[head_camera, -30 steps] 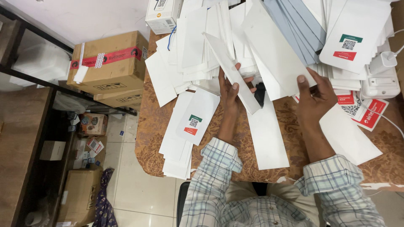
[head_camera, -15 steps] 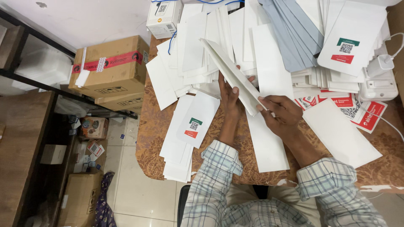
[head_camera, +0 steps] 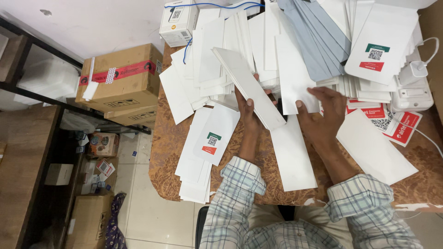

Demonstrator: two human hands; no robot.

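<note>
A: Seen from above: patterned brown table (head_camera: 286, 184) buried in white envelopes. Left hand (head_camera: 249, 108) closed around a stack of white envelopes (head_camera: 249, 87), thumb on top, stack tilted up off the table and angled toward the top left.

B: And the other hand?

A: Right hand (head_camera: 323, 115) lying palm down, fingers spread and loose, gripping nothing, fingertips touching a single white envelope (head_camera: 293, 85) just beside the held stack.

B: Anything close by that matters?

A: Plenty. Loose white envelope (head_camera: 290, 157) flat on the table between the two forearms. Fanned pile with a green-and-red label (head_camera: 203, 147) hanging over the table's left edge. Pale blue envelopes (head_camera: 314, 37) further back, red-and-white printed cards (head_camera: 392, 124) to the right, a white charger with cable (head_camera: 413, 69) near the far right corner.

B: Risks from here?

A: Judging only: held stack pinched at one end, so likely to splay or slide out if the grip loosens. Left pile already overhanging, so a brush from the left elbow could tip it to the tiled floor (head_camera: 152, 216). Cable near the right side, easy to snag with a wide reach.
</note>
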